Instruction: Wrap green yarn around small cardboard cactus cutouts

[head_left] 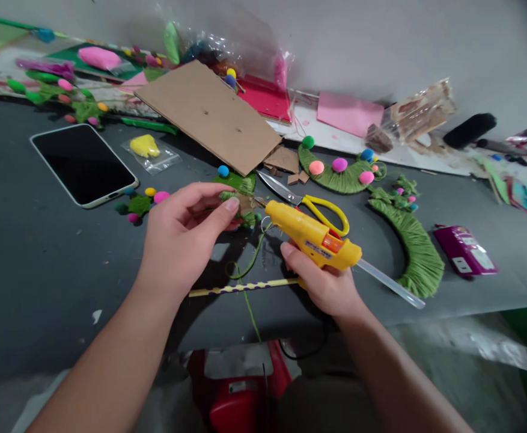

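My left hand [188, 225] pinches a small cardboard piece [246, 205] partly wrapped in green yarn. In my right hand [324, 279] is a yellow glue gun [312, 234], its nozzle pointing left at the cardboard, touching or very close to it. A clear glue stick [393, 284] sticks out of the gun's back. From the piece a loose strand of green yarn [250, 313] trails down over the table edge. Below the hands lies a yellow and purple patterned stick [245, 287], its right end by my right hand. Scissors [321, 210] with yellow handles lie behind the gun.
A phone [83, 163], a bagged yellow lump [145, 146] and a pom-pom piece [139, 204] lie left. Behind is a cardboard sheet [211, 117]. Green yarn-wrapped crescents [419, 246] and a purple packet [466, 251] lie right. A red object [240, 403] stands below the table edge.
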`<state>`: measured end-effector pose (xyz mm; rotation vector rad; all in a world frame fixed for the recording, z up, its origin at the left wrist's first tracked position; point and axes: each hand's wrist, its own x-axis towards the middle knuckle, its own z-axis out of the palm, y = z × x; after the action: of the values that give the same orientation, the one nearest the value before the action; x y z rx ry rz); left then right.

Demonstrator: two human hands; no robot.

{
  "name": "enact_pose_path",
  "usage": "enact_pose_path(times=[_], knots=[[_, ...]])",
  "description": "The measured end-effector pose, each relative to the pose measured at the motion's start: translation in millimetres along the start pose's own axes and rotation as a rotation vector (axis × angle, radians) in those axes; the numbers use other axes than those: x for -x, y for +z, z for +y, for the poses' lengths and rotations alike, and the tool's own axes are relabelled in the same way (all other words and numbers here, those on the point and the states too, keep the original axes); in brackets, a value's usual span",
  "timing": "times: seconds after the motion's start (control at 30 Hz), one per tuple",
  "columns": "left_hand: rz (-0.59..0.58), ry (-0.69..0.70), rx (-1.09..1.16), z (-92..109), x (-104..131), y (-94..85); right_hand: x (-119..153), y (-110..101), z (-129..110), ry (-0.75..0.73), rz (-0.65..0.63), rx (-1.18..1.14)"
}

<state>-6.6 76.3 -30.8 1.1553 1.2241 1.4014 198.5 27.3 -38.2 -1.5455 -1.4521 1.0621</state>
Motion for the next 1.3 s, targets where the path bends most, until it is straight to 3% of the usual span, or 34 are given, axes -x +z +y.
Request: enact_pose_path(times=[1.3], knots=[[0.026, 0.041, 0.014, 2.1, 0.2, 0.5, 0.9, -1.0, 2.3, -0.003, -0.003, 0.005]])
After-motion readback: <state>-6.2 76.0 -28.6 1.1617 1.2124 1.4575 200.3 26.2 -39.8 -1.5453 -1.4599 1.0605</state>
